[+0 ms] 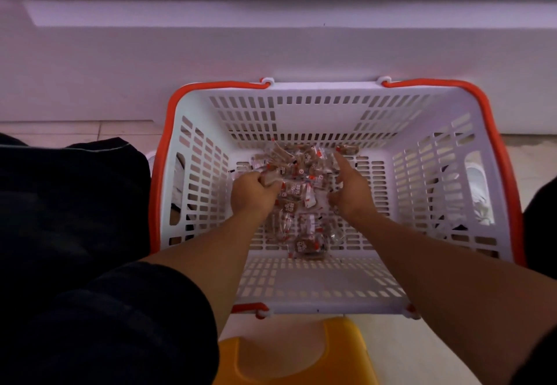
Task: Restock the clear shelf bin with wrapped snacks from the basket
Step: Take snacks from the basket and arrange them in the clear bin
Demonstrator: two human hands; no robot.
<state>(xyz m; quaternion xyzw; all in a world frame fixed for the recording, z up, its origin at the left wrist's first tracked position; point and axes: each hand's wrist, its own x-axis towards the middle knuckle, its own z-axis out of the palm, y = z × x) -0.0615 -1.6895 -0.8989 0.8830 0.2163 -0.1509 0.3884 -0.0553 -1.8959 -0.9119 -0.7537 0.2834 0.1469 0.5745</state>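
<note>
Nearest, a yellow stool [289, 354] sits under the white basket's [319, 285] near wall. Both forearms reach down inside. The left hand [251, 193] has its fingers curled around a clump of wrapped snacks [304, 195], gripping them at the pile's left edge. The right hand [349, 189] hovers at the pile's right edge, forefinger extended and other fingers loosely bent, holding nothing; snacks lie just beside its fingertips. Beyond the basket's orange handles [470, 83] stands a pale shelf base [271, 53].
</note>
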